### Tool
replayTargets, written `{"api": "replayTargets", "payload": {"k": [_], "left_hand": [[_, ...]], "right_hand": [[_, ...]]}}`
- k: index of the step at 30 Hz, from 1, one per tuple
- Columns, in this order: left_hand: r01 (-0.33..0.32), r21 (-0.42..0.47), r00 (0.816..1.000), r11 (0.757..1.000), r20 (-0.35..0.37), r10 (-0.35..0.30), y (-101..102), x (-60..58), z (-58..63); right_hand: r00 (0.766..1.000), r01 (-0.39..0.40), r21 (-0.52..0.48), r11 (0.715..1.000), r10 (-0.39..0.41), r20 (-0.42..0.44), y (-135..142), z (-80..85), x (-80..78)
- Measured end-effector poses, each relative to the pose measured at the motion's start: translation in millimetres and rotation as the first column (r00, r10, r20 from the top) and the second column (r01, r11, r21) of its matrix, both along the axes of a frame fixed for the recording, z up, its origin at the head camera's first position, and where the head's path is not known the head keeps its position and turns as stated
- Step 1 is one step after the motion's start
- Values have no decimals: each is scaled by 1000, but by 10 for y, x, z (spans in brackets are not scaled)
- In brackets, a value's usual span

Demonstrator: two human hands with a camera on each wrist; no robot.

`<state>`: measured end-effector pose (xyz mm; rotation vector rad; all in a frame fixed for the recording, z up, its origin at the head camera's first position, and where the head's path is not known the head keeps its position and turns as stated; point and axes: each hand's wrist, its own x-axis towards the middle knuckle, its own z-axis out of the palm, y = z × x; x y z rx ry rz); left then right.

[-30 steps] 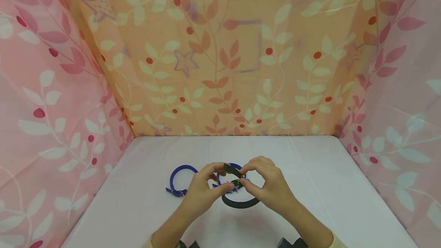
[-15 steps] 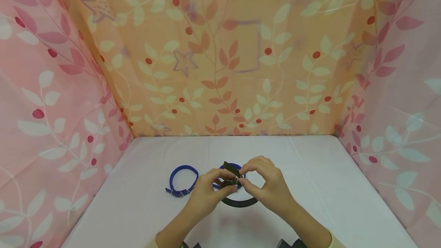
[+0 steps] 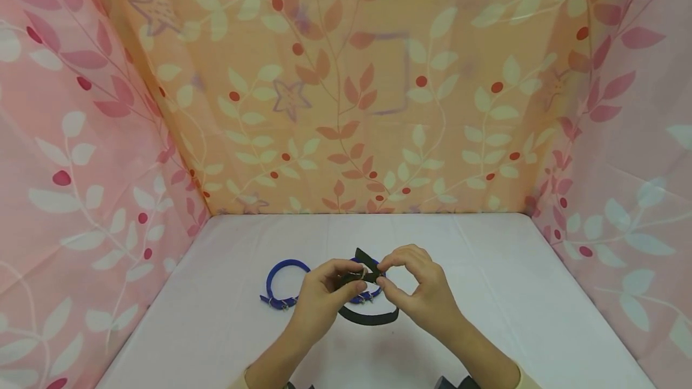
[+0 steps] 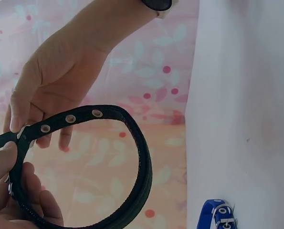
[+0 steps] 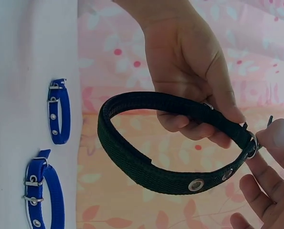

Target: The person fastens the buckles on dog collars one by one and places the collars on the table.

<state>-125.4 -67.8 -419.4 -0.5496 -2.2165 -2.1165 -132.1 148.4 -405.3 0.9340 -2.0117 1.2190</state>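
Note:
Both hands hold a dark green dog collar [image 3: 369,319], bent into a loop above the table. In the head view my left hand [image 3: 321,293] grips it near the metal buckle, thumb and fingers closed on the strap. My right hand [image 3: 424,281] pinches the strap just right of the buckle, between thumb and index finger. The strap's free end [image 3: 363,256] sticks up beyond the hands. In the right wrist view a metal ring [image 5: 253,144] sits by the right fingertips, and metal eyelets [image 5: 196,185] run along the strap.
Two blue dog collars lie on the white table [image 3: 216,317]. The left one [image 3: 278,269] is partly hidden by the left hand, and the other blue collar [image 5: 51,114] is behind the green one in the head view. Floral cloth walls [image 3: 346,137] enclose the table.
The green collar's free end has risen higher, and its loop has shifted slightly left. My left fingers have changed their grip around the buckle; the right hand has barely moved.

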Motion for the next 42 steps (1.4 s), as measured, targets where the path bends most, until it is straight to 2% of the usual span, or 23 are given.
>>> {"api": "replayTargets", "payload": {"k": [7, 11, 15, 19, 26, 31, 38, 42], "left_hand": [[-14, 98, 999, 995, 30, 11, 17, 18, -2], [5, 152, 999, 988, 38, -11, 28, 25, -12], [15, 179, 999, 984, 44, -23, 41, 37, -16], [-12, 192, 998, 981, 57, 1, 56, 51, -10], [-61, 244, 994, 968, 99, 37, 88, 79, 8], [-100, 235, 988, 967, 135, 70, 119, 102, -6], [-29, 229, 995, 973, 102, 6, 199, 146, -83], [-32, 226, 994, 974, 112, 7, 207, 137, -97]], "right_hand": [[999, -10, -5, 1000, 10, -43, -9, -7, -19], [997, -14, 4, 1000, 15, -73, -17, -19, -28], [994, -10, -2, 1000, 10, -108, -33, -31, -31], [992, -5, -17, 1000, 3, -130, -47, -40, -27], [996, -8, -54, 999, 3, -85, -50, -55, -3], [999, -30, -98, 995, 26, -47, -70, -85, 11], [997, -58, -76, 995, 53, -64, -67, -121, -24], [993, -81, -26, 996, 78, -86, -38, -92, -54]]}}
